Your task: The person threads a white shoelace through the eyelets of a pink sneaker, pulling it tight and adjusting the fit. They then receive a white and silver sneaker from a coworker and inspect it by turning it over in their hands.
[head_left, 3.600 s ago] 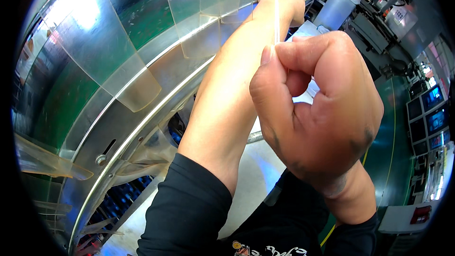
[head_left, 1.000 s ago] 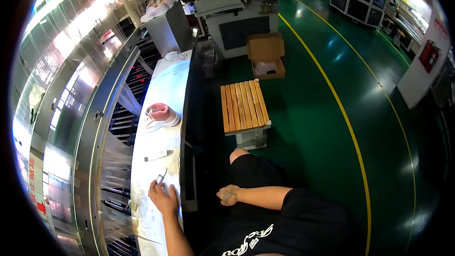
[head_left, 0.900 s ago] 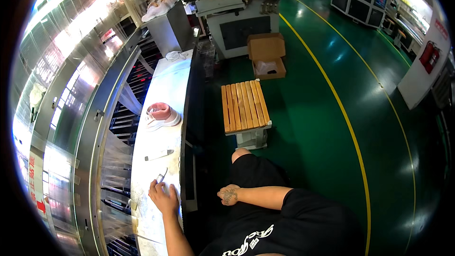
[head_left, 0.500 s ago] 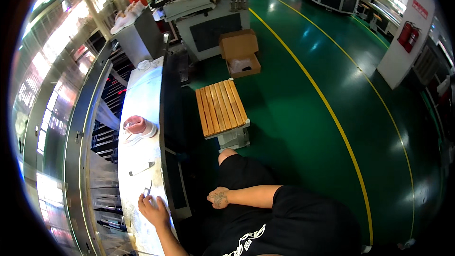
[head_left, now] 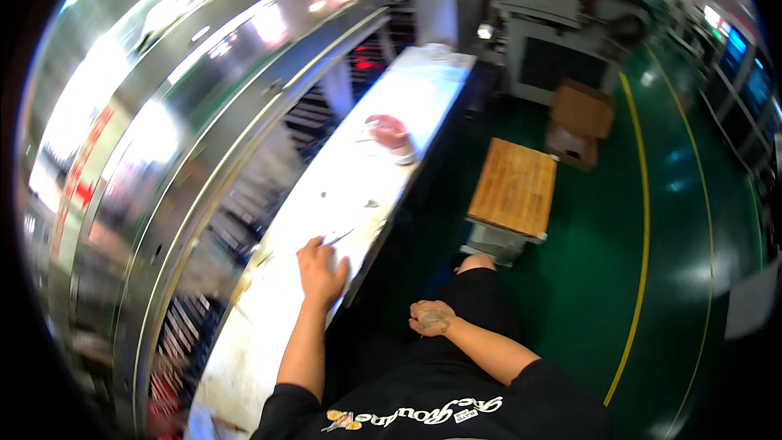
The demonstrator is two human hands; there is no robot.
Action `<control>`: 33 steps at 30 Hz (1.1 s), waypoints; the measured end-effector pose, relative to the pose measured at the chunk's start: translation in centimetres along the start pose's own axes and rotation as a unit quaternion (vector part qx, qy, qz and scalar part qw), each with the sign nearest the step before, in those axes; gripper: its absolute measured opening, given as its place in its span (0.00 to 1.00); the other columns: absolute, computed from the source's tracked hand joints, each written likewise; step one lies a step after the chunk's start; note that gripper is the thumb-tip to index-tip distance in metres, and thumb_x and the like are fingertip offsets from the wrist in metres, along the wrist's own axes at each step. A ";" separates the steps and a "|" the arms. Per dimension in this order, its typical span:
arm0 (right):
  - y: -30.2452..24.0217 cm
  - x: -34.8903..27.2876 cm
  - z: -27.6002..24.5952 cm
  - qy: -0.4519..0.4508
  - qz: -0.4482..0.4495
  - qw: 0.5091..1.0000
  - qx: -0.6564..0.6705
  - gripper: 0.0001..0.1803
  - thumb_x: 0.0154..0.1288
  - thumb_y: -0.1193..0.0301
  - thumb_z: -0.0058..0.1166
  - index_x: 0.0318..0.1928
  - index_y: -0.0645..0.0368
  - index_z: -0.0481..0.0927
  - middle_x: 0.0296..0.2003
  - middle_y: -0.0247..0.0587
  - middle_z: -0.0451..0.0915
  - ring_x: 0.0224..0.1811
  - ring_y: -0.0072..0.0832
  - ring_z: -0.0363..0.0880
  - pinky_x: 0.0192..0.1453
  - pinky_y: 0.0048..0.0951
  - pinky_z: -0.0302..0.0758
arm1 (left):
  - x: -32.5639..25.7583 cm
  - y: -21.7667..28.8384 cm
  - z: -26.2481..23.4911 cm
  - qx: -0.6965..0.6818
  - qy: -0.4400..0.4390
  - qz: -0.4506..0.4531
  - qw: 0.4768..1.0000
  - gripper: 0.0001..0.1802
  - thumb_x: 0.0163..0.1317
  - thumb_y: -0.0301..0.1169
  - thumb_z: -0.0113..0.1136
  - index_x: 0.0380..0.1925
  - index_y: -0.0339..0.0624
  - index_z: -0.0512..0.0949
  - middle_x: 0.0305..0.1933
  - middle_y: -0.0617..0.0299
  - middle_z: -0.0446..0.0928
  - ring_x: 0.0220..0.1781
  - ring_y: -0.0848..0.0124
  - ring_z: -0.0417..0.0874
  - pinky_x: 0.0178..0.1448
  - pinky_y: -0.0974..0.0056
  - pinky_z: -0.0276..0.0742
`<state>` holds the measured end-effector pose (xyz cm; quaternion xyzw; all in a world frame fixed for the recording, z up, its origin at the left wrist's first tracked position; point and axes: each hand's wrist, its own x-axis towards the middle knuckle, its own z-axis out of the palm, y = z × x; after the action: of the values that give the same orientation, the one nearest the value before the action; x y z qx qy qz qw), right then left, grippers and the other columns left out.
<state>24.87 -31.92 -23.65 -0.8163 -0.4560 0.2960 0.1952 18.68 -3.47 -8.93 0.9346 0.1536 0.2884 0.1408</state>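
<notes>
Flanking a green floor (head_left: 582, 310), a white bench (head_left: 269, 301) bears a pink shoe (head_left: 391, 135), slim tool (head_left: 340, 236) and outspread left hand (head_left: 321, 273); the right hand (head_left: 432, 318) curls, contents unclear.

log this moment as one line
left hand: on white workbench, by slim blurred tool | right hand: near thigh | pink-collared shoe: farther along workbench | wood-topped stool: right of workbench

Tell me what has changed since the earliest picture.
The right hand, which pinched a thin strand, has dropped to the lap; no strand shows now. The left hand has come back from its stretch to the bench. Since the last picture, the view swung left; hands and shoe stayed put.
</notes>
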 end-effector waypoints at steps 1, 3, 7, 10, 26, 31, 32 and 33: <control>-0.6 0.0 -0.2 0.002 0.002 1.000 0.008 0.19 0.74 0.55 0.50 0.48 0.57 0.84 0.48 0.49 0.86 0.54 0.48 0.86 0.58 0.47 0.82 | 0.1 0.1 -0.2 0.000 0.000 0.000 1.000 0.19 0.58 0.40 0.73 0.43 0.41 0.82 0.64 0.44 0.77 0.67 0.44 0.76 0.74 0.41 0.67; -1.6 0.1 -0.5 0.022 -0.023 0.999 0.018 0.17 0.72 0.56 0.54 0.44 0.57 0.84 0.43 0.48 0.86 0.49 0.49 0.87 0.54 0.47 0.84 | 0.2 0.5 -0.6 0.013 0.005 -0.001 1.000 0.18 0.59 0.41 0.73 0.43 0.42 0.82 0.63 0.47 0.77 0.67 0.47 0.75 0.75 0.42 0.65; -3.5 1.4 -2.5 0.102 -0.078 0.974 0.188 0.07 0.65 0.69 0.64 0.40 0.57 0.82 0.34 0.46 0.83 0.35 0.43 0.85 0.40 0.40 0.82 | -1.0 1.1 -1.4 0.000 -0.034 -0.039 0.999 0.18 0.60 0.40 0.73 0.44 0.43 0.83 0.64 0.48 0.76 0.68 0.46 0.75 0.75 0.40 0.65; -5.0 4.1 -8.3 0.300 -0.133 0.914 0.238 0.08 0.63 0.74 0.65 0.42 0.58 0.81 0.34 0.44 0.80 0.32 0.39 0.83 0.39 0.38 0.81 | -2.8 0.9 -2.7 0.008 -0.047 -0.027 0.999 0.20 0.60 0.41 0.73 0.47 0.43 0.82 0.65 0.48 0.75 0.70 0.46 0.74 0.77 0.39 0.64; 2.4 21.0 -28.0 0.544 -0.127 0.829 0.035 0.48 0.56 0.62 0.76 0.73 0.50 0.61 0.64 0.60 0.73 0.65 0.61 0.74 0.68 0.55 0.74 | -8.7 2.1 -7.9 0.154 -0.185 -0.172 0.955 0.41 0.62 0.62 0.67 0.72 0.60 0.76 0.83 0.41 0.57 0.87 0.37 0.49 0.82 0.22 0.34; 4.1 22.5 -27.0 0.557 -0.131 0.820 -0.031 0.46 0.57 0.63 0.75 0.72 0.45 0.62 0.61 0.56 0.75 0.63 0.55 0.75 0.64 0.57 0.73 | -8.7 2.4 -7.8 0.158 -0.163 -0.163 0.960 0.39 0.61 0.64 0.67 0.69 0.59 0.79 0.82 0.42 0.59 0.87 0.40 0.51 0.83 0.24 0.36; 4.0 22.5 -27.2 0.566 -0.128 0.813 -0.044 0.46 0.56 0.63 0.75 0.72 0.43 0.63 0.60 0.55 0.74 0.63 0.55 0.75 0.64 0.57 0.72 | -8.6 2.4 -7.8 0.160 -0.159 -0.161 0.961 0.39 0.61 0.64 0.67 0.68 0.59 0.80 0.82 0.43 0.60 0.86 0.40 0.51 0.83 0.24 0.36; 3.9 22.5 -27.4 0.571 -0.130 0.810 -0.045 0.46 0.56 0.63 0.75 0.72 0.43 0.63 0.60 0.55 0.74 0.63 0.55 0.75 0.64 0.57 0.72 | -8.6 2.5 -7.8 0.162 -0.153 -0.160 0.962 0.39 0.61 0.64 0.67 0.68 0.59 0.80 0.82 0.43 0.60 0.86 0.41 0.52 0.83 0.24 0.37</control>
<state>54.60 -15.93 -12.33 -0.7793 -0.3773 -0.2722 0.4198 7.93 -7.52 -6.15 0.9412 0.3224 0.0865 0.0532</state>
